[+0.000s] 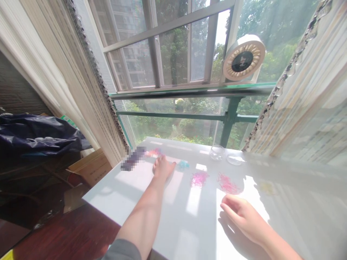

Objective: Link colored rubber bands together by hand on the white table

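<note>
My left hand (163, 169) reaches across the white table (130, 195), back upward. Its thumb is spread to the right and its fingertips point down at the tabletop, partly hidden. Just beyond it lies a red-orange pile of thin strands or small bands (154, 152). A teal pile (183, 165) is right of the thumb. My right hand (241, 213) is curled above the sunlit tabletop, thumb close to the index finger; whatever is between them is too small to make out. Beyond it are a pink pile (228, 183) and a magenta pile (199, 179).
Two clear round dishes (217, 153) (235, 159) stand at the back of the table. A faint yellow pile (267, 187) lies at right. A pixelated dark object (133, 159) is at the far left edge. A round white fan (244, 58) stands above, before the window. A cardboard box (90, 171) is left.
</note>
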Tool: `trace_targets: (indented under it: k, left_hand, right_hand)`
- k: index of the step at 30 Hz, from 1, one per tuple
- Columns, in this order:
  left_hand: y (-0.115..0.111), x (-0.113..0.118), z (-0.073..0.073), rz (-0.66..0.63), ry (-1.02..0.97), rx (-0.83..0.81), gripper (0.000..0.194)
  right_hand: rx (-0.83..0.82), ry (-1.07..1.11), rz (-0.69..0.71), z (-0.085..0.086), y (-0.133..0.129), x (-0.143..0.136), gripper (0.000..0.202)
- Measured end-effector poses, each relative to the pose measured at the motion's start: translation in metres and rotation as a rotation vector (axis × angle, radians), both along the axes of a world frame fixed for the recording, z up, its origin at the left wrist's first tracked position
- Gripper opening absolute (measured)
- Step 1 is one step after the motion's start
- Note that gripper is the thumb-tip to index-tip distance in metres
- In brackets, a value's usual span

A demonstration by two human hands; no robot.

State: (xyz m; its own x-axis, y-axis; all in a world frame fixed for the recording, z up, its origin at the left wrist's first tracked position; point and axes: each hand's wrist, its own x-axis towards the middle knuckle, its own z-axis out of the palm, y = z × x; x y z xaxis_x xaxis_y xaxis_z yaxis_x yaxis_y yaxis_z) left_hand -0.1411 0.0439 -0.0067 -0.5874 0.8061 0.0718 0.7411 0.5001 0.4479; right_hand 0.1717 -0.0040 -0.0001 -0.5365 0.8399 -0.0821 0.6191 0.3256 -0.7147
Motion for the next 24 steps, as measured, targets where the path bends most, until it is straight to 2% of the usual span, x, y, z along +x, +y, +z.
trace_targets:
  k: [5, 9, 11, 16, 24]
  left_hand:
    - [0.002, -0.005, -0.001, 0.017, -0.138, 0.199, 0.061]
    - [0.011, -0.015, -0.008, 0.01, -0.494, 0.529, 0.044]
    - [0.018, -0.02, -0.011, 0.017, -0.591, 0.623, 0.036]
    - [0.027, -0.03, -0.013, 0.067, -0.648, 0.708, 0.025]
    - [0.023, -0.046, -0.013, 0.109, -0.588, 0.731, 0.02]
  right_hand:
    - [-0.023, -0.003, 0.007, 0.002, -0.001, 0.001, 0.031]
    - [-0.014, -0.006, 0.012, 0.001, -0.001, 0.001, 0.03]
    - [-0.015, -0.008, 0.012, 0.001, 0.0, 0.0, 0.03]
    - [-0.023, 0.002, 0.015, 0.0, 0.001, 0.001, 0.03]
    - [-0.017, 0.022, 0.022, -0.002, 0.0, 0.002, 0.03]
